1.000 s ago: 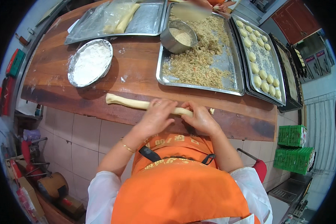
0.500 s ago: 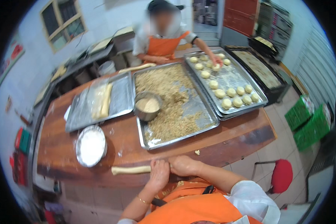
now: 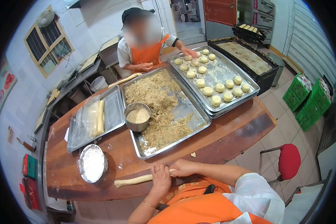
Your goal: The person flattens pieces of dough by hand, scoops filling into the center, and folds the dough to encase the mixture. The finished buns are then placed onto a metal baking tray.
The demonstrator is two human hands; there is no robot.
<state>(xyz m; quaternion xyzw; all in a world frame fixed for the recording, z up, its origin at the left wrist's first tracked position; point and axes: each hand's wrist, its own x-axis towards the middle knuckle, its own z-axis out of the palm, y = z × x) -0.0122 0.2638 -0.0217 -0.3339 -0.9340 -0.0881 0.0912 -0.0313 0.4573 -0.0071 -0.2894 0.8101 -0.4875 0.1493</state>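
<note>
A pale dough rope (image 3: 135,180) lies along the near edge of the wooden table, its left end free. My left hand (image 3: 161,178) is closed over the rope toward its right end. Just right of it, my right hand (image 3: 183,168) is closed at that end, with a short bit of dough showing between the two hands. Its fingertips are partly hidden. To the left stands a metal bowl (image 3: 105,164) of white flour (image 3: 92,163). Beyond my hands is a large metal tray (image 3: 176,141) of crumbly filling (image 3: 153,91), with a steel bowl (image 3: 138,127) sitting in it.
At far right, a tray (image 3: 237,105) carries several round dough pieces (image 3: 220,87); a co-worker's hand (image 3: 189,53) reaches over it. A left-hand tray (image 3: 114,108) holds plastic-covered dough (image 3: 100,117). A dough scrap (image 3: 193,154) lies on the table (image 3: 227,138). A red stool (image 3: 289,161) stands right.
A short bit of dough now shows between my hands, which were closer together before. The co-worker's hand has drawn back toward the tray's far end. The whole view has shifted.
</note>
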